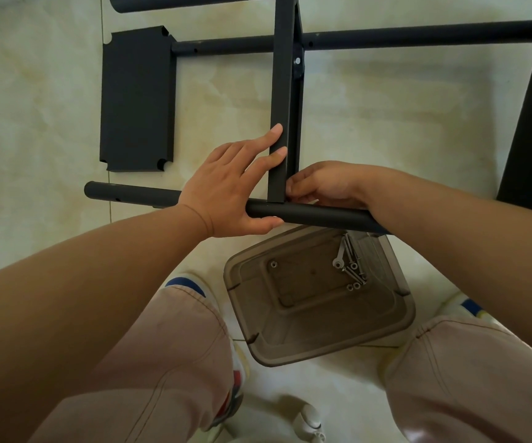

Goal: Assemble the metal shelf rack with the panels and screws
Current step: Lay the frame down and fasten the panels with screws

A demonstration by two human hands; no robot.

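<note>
Joining upright panel [279, 91] to near tube [306, 215]: left hand [226, 190] steadies flat-fingered, right hand [319, 187] pinching (contents hidden); spare panel [136, 100], screws [352, 266] remain

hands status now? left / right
Left hand: fingers straight against the upright panel, thumb under the front pole.
Right hand: fingers curled at the panel-pole joint; what they pinch is hidden.

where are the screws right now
In the head view, the screws lie in the far right corner of the translucent plastic box on the floor between the person's feet, just below the near black tube.
</note>
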